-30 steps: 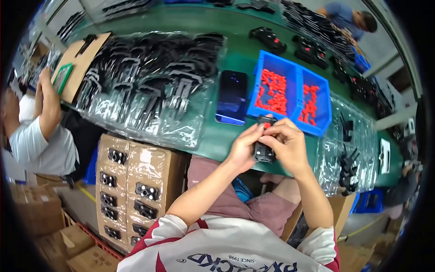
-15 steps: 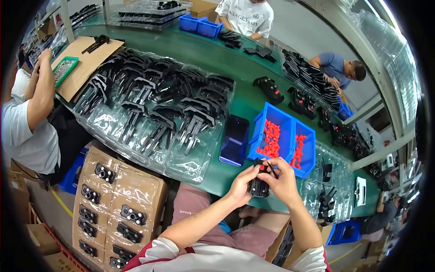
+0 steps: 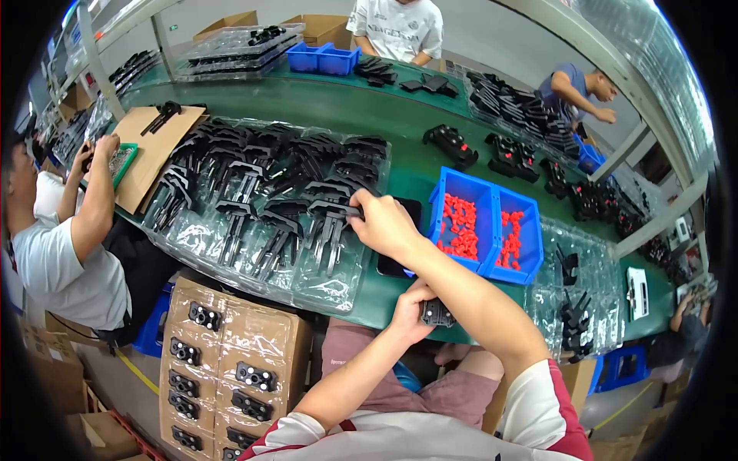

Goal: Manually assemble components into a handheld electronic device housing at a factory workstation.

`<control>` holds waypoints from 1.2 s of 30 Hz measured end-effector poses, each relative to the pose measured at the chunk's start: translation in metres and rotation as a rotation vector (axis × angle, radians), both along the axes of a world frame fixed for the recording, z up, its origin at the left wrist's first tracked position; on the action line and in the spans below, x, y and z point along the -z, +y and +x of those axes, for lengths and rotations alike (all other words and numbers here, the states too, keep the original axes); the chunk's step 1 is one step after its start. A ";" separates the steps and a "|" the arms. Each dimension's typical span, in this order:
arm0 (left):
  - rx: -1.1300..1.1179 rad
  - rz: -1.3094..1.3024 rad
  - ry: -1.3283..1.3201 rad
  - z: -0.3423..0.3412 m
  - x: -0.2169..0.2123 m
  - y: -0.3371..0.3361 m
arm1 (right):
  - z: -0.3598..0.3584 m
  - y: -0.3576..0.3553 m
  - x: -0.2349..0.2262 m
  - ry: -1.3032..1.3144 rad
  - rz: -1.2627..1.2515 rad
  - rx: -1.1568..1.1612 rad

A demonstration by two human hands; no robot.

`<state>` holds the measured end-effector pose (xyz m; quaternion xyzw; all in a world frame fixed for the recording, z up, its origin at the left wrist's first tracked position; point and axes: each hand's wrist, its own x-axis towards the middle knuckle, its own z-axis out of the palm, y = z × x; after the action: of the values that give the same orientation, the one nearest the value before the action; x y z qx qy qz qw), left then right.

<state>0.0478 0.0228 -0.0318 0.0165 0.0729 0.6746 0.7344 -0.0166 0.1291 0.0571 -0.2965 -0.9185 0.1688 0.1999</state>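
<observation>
We see a green bench [image 3: 307,96], with black forked parts [image 3: 332,227] at ten o'clock and a blue bin [image 3: 469,188] of red pieces [image 3: 461,224] at three. At five o'clock we find a black part [image 3: 438,313]. Toward two, black units [image 3: 510,157] carry red spots. Our shirt [image 3: 536,399], at half past four, is white banded in crimson; our shorts [image 3: 442,396], near six, are mauve. Between seven and eight, black blocks [image 3: 256,376] with pale dots show against a brown carton [image 3: 269,323].

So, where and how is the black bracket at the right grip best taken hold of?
Probably pinch the black bracket by its crossbar's right end, from above right: the broad bar ends at the right grip, while its slim legs point toward the person.
</observation>
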 end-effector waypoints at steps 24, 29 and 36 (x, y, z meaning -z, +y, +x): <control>0.011 0.072 0.506 0.037 -0.042 -0.021 | 0.262 -0.071 0.029 0.977 -0.594 0.292; -0.058 0.021 0.628 0.041 -0.047 -0.020 | 0.297 -0.090 0.056 0.933 -0.428 0.313; -0.163 -0.023 0.720 0.049 -0.056 -0.014 | 0.301 -0.120 0.023 1.092 -0.864 0.268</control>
<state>0.0964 0.0084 0.0241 0.2388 0.3353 0.6810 0.6056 0.2840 0.0094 0.0338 -0.3326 -0.4934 0.6167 0.5154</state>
